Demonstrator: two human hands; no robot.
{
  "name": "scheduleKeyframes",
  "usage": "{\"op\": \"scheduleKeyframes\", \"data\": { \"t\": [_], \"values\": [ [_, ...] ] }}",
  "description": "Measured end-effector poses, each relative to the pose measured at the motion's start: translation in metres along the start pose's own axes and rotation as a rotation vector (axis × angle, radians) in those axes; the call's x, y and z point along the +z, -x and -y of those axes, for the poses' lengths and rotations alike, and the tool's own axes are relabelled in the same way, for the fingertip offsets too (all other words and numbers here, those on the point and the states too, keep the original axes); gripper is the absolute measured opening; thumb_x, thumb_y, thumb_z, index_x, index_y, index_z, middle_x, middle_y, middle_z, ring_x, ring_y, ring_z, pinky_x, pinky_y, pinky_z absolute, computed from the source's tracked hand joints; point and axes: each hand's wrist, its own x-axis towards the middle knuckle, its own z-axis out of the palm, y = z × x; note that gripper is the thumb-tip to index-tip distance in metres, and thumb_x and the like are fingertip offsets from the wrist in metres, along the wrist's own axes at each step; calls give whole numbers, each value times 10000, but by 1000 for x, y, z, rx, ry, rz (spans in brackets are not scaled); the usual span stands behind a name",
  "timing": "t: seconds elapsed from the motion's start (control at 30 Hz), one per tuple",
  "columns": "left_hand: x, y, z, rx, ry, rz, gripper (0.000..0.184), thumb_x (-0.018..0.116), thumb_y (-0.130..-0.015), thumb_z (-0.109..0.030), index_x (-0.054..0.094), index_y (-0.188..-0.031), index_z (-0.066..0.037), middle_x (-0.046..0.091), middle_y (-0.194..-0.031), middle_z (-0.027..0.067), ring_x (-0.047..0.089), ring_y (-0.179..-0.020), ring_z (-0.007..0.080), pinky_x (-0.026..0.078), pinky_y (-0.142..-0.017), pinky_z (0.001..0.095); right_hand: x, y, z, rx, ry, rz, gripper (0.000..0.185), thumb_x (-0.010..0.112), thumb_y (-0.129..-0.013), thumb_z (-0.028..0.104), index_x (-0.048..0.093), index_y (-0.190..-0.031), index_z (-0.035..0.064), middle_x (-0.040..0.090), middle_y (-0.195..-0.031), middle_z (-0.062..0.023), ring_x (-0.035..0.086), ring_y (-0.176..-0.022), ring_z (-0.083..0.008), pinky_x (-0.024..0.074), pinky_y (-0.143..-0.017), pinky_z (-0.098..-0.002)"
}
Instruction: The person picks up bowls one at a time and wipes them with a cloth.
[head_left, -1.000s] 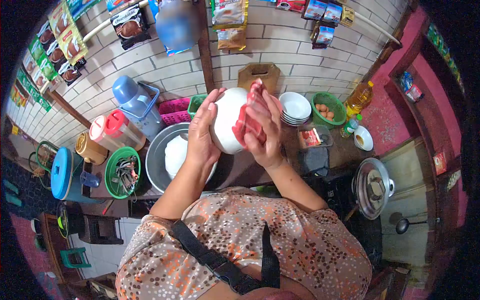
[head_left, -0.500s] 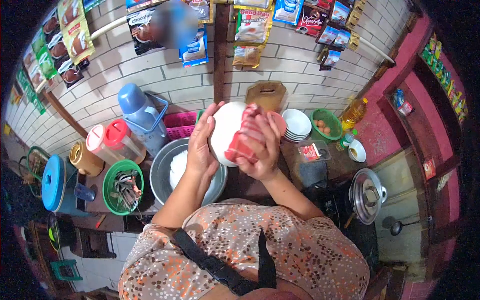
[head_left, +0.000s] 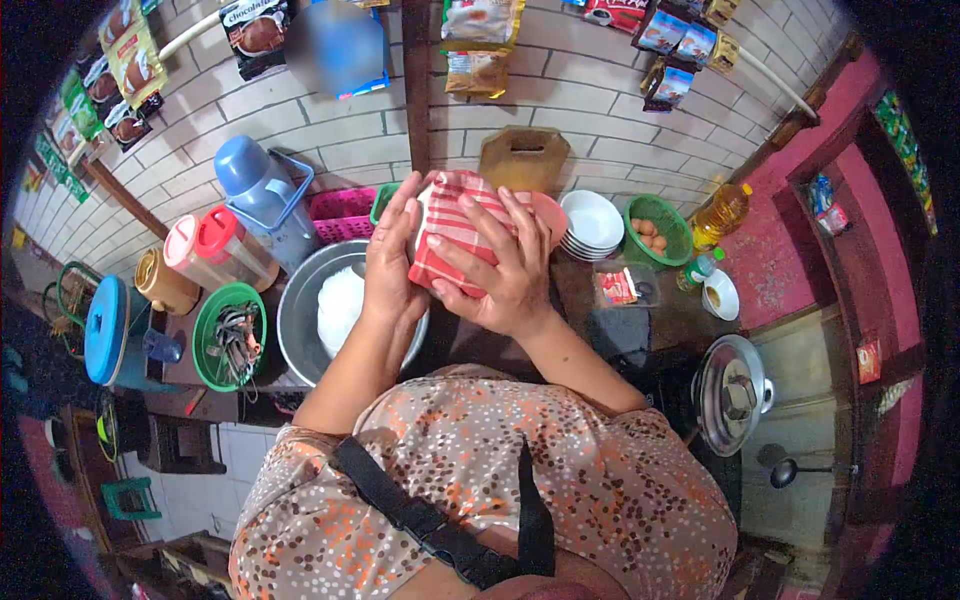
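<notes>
My left hand supports a white bowl from its left side, above the counter. Most of the bowl is hidden behind a red-and-white striped cloth. Spread over the cloth, the fingers of my right hand press it against the bowl. Below my left forearm stands a grey metal basin with white dishes in it. To the right of my hands is a stack of white bowls.
A green basket of cutlery, a blue thermos and lidded containers line the left. A green basket of eggs, an oil bottle and a lidded pot are at right. Sachets hang overhead.
My right hand has moved the cloth leftward across the bowl, covering white surface that showed before. The view has shifted slightly.
</notes>
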Motion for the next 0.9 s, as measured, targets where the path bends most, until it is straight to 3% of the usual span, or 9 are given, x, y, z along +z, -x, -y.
{"op": "scheduleKeyframes", "data": {
  "t": [0.17,0.3,0.4,0.5,0.63,0.7,0.77,0.8,0.9],
  "values": [
    [28,-9,31,57,39,-1,525,625,-1044,-231,486,-1509,-31,553,-1503,130,542,-1369,256,429,-1172,428,-12,22,-52,33,-175,-181,483,717,-872,496,707,-1314,302,511,-1543,-139,451,-1414,-437,330,-1195,-584],
    [54,-11,41,96,-15,81,502,630,-1041,-233,520,-1482,-20,584,-1474,127,550,-1360,248,426,-1168,410,-38,3,-76,37,-339,-132,497,694,-915,447,687,-1326,167,497,-1549,-183,456,-1427,-469,353,-1184,-579],
    [62,-11,46,115,-140,80,491,612,-1043,-197,513,-1486,-9,631,-1417,127,624,-1270,228,473,-1122,385,-50,-9,-71,88,-197,-6,459,732,-860,441,726,-1291,283,511,-1558,-91,454,-1406,-432,373,-1145,-568],
    [61,-17,51,139,-78,78,498,606,-1045,-184,499,-1500,-10,632,-1415,127,642,-1244,221,490,-1104,383,-54,-13,-61,19,-47,27,480,757,-849,402,711,-1315,297,529,-1529,-123,485,-1377,-426,342,-1176,-584],
    [68,-20,44,140,-23,10,523,613,-1047,-198,478,-1528,-42,562,-1505,152,575,-1340,266,465,-1142,435,-31,13,-80,-61,-100,-165,443,734,-870,482,711,-1291,347,513,-1559,-70,439,-1418,-432,341,-1154,-586],
    [64,-23,45,136,1,23,548,642,-1037,-254,484,-1526,-62,515,-1554,153,501,-1418,291,401,-1199,461,-26,16,-94,-58,-223,-260,460,704,-905,476,691,-1319,275,513,-1556,-95,430,-1441,-423,324,-1177,-594],
    [67,-22,45,118,27,35,540,660,-1026,-269,506,-1504,-69,506,-1561,155,489,-1430,297,385,-1211,466,-28,11,-98,121,-575,-282,484,659,-947,435,659,-1345,161,533,-1527,-150,428,-1459,-418,312,-1203,-578],
    [67,-24,44,119,24,39,540,660,-1026,-269,506,-1504,-69,506,-1561,155,489,-1430,297,385,-1211,466,-26,7,-101,128,-611,-325,488,624,-980,374,627,-1355,62,558,-1489,-193,423,-1475,-406,314,-1218,-537],
    [66,-29,41,127,23,104,518,666,-1022,-273,528,-1481,-77,508,-1560,157,475,-1443,300,374,-1217,469,-28,-7,-112,138,-691,-302,469,615,-989,336,625,-1354,42,555,-1484,-213,439,-1466,-398,326,-1216,-503]
  ]
}}
